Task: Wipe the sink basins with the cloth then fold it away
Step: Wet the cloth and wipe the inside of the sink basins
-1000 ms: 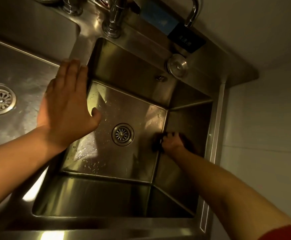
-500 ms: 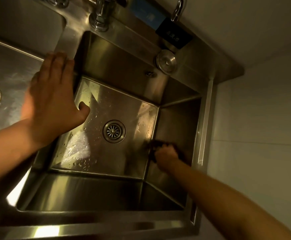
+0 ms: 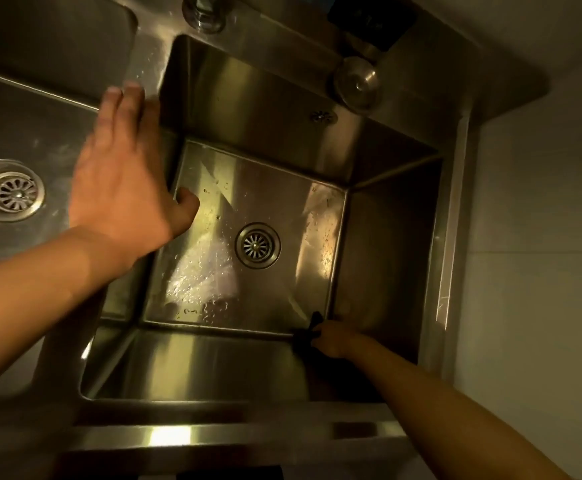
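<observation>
A deep steel right basin [image 3: 262, 109] fills the middle of the head view, its wet floor around a round drain [image 3: 257, 245]. My right hand [image 3: 338, 339] is down in the near right bottom corner, shut on a dark cloth [image 3: 305, 336] pressed against the floor and wall there. Most of the cloth is hidden under the hand. My left hand [image 3: 123, 181] lies flat with fingers apart on the divider between the two basins. The shallower left basin [image 3: 40, 126] has its own drain [image 3: 7, 190].
A tap base [image 3: 203, 13] stands on the back ledge. A round steel knob [image 3: 357, 83] and a black box [image 3: 372, 19] sit at the back right. A white tiled wall [image 3: 539, 237] closes the right side. The sink's front rim [image 3: 213, 434] runs below.
My right hand has dragged the cloth along the right wall's foot toward me, into the near right corner. My left hand has stayed on the divider.
</observation>
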`<move>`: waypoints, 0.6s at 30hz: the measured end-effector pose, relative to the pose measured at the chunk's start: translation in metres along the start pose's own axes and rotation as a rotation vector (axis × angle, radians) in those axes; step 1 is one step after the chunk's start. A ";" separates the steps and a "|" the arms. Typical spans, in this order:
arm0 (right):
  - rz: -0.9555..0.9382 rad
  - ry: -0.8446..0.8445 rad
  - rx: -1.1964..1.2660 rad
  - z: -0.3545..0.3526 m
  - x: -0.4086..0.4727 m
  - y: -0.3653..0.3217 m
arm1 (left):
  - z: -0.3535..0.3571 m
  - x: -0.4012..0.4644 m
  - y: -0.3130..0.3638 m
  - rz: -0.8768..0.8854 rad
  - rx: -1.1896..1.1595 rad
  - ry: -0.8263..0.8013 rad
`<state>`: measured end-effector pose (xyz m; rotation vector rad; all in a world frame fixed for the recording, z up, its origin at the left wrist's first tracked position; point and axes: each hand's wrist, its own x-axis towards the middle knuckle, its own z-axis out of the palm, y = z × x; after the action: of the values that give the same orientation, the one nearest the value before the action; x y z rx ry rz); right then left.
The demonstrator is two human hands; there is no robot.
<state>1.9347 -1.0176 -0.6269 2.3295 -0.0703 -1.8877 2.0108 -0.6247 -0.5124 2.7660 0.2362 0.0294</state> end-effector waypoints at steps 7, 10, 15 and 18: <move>-0.104 -0.155 -0.114 0.002 -0.010 -0.081 | 0.000 -0.001 0.002 -0.016 0.066 -0.010; -0.370 -0.149 -0.024 -0.003 -0.035 -0.143 | 0.002 -0.001 0.001 -0.017 0.083 0.005; -0.681 -0.129 0.037 -0.004 -0.093 -0.247 | 0.003 -0.002 0.001 -0.024 0.114 0.017; -0.708 -0.020 -0.050 0.000 -0.117 -0.270 | 0.004 -0.002 0.001 -0.018 0.116 0.024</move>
<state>1.8952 -0.7363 -0.5508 2.4976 0.8982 -2.1362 2.0097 -0.6276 -0.5153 2.8803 0.2774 0.0450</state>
